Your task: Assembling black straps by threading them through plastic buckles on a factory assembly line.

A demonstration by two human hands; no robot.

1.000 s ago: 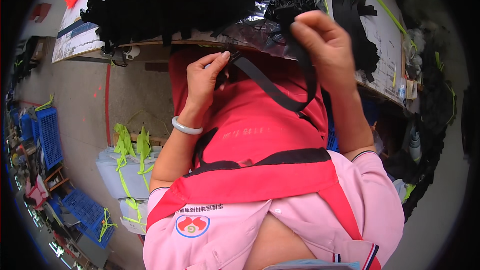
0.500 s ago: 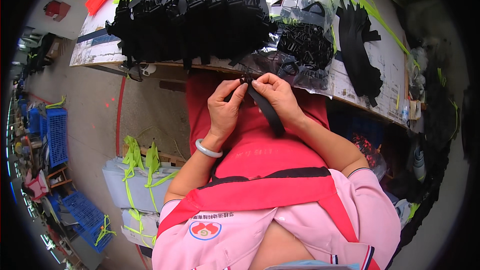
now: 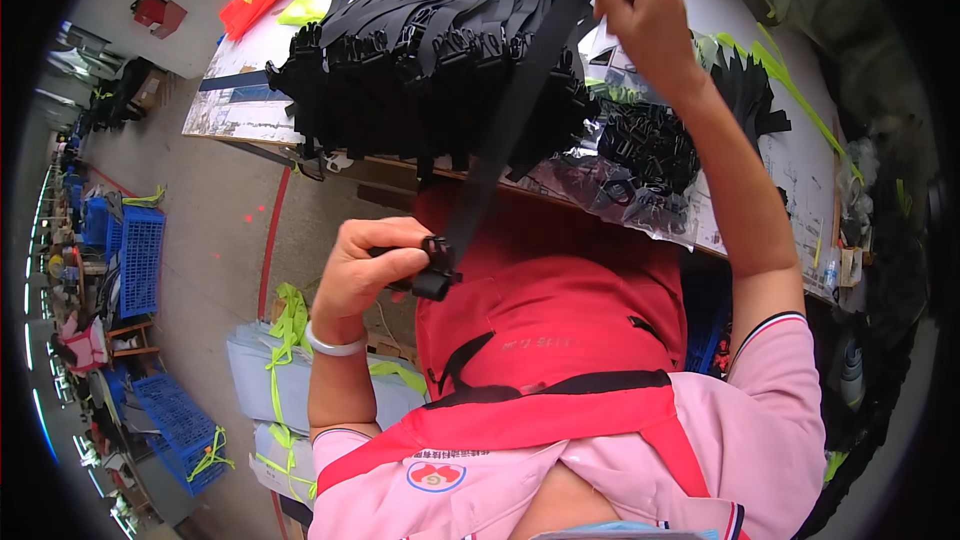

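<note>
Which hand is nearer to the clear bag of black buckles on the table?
Right. The right hand is over the table, just above the clear bag in the view; the left hand holds a buckle farther off, below and left of the bag.

On the left chest of the pink shirt, a small row of dark characters stands just below an oval emblem, blue-rimmed with a red figure. Faint pale lettering marks the red apron. Along the front edge of the counter, the clear plastic bag bears grey print, too blurred to read.
</note>
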